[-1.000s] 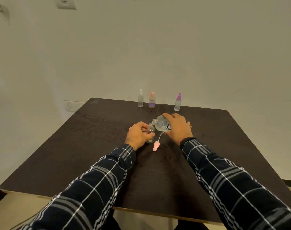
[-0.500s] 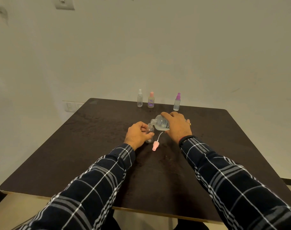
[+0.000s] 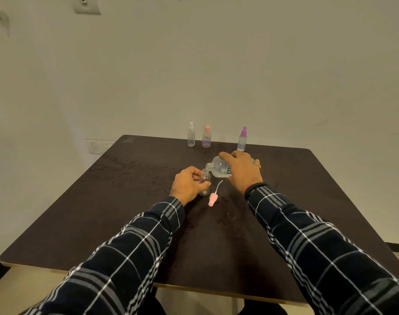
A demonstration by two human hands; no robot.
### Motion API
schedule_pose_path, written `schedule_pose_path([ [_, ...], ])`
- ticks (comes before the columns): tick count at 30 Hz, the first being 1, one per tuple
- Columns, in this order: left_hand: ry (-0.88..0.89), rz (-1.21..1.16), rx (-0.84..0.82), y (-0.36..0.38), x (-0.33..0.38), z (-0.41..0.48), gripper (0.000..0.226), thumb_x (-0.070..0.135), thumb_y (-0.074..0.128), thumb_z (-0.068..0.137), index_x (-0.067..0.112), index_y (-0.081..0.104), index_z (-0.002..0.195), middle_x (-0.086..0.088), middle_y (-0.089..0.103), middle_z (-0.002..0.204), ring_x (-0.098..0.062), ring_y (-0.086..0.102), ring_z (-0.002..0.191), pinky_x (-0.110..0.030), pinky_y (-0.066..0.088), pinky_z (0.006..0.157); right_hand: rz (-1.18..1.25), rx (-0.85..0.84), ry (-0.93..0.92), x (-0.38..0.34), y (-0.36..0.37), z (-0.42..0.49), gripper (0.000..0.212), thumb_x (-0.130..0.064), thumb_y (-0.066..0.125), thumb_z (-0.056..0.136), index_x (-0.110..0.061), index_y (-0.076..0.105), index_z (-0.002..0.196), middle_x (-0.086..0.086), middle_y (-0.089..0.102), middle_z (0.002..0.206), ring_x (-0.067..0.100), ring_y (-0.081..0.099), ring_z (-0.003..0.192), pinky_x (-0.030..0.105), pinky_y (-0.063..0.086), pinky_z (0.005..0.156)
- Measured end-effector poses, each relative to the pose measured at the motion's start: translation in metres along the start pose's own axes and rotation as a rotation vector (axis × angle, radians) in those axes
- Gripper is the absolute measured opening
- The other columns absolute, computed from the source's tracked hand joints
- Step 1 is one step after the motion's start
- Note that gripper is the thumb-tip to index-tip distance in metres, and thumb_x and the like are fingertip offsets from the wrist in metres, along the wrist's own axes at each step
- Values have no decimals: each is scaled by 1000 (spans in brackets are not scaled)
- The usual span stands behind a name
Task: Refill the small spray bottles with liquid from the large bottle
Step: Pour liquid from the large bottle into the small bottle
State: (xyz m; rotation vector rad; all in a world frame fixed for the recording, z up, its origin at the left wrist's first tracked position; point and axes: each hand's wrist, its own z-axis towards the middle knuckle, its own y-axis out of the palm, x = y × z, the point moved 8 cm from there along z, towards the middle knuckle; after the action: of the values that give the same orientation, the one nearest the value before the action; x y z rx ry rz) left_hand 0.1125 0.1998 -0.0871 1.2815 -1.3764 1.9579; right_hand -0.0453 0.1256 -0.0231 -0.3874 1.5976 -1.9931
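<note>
My right hand (image 3: pixel 241 170) grips the large clear bottle (image 3: pixel 218 169), tipped on its side with its open neck over the mouth of a small clear bottle (image 3: pixel 205 181). My left hand (image 3: pixel 188 186) holds that small bottle upright on the dark table (image 3: pixel 125 201). Its pink spray cap (image 3: pixel 212 198), with a white dip tube, lies on the table just right of it. Three more small spray bottles stand at the far edge: one with a clear cap (image 3: pixel 191 137), one with a pink cap (image 3: pixel 206 136), one with a purple cap (image 3: pixel 242 139).
The table's far edge meets a plain wall with a socket plate (image 3: pixel 96 147) at the left. Both plaid sleeves reach in from the near edge.
The large bottle's neck has edged a little higher and closer over the small bottle's mouth. Both hands otherwise stay in place.
</note>
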Motion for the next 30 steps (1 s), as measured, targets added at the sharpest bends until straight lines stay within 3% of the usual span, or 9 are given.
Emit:
schedule_pose_path([
  [7,0,8,7,0,0,0,36,23,86,77,19,66,107,9,68,96,0,63,87,-15,49,76,-23,10,-9,-1,-3,1,68,-15,69,89,-38,37,146,3,47,134,29,41,131,71,27,110],
  [16,10,-3,21,1,-2,3,37,24,88,75,19,67,106,5,71,98,-6,67,92,-25,57,85,-36,11,-7,-1,-3,2,67,-14,67,90,-39,37,145,3,47,133,29,41,131,71,28,108],
  [21,11,-2,12,0,-1,1,38,23,87,77,18,66,108,6,69,98,-3,64,90,-20,54,81,-31,7,-7,-1,-3,2,68,-14,67,90,-39,37,145,3,47,134,30,41,132,71,27,109],
  [30,-12,-31,-12,2,-2,2,38,20,86,77,18,65,108,5,70,100,-5,66,91,-26,57,86,-39,2,-11,-2,-3,2,68,-16,69,90,-39,37,145,4,47,136,30,41,133,70,27,110],
])
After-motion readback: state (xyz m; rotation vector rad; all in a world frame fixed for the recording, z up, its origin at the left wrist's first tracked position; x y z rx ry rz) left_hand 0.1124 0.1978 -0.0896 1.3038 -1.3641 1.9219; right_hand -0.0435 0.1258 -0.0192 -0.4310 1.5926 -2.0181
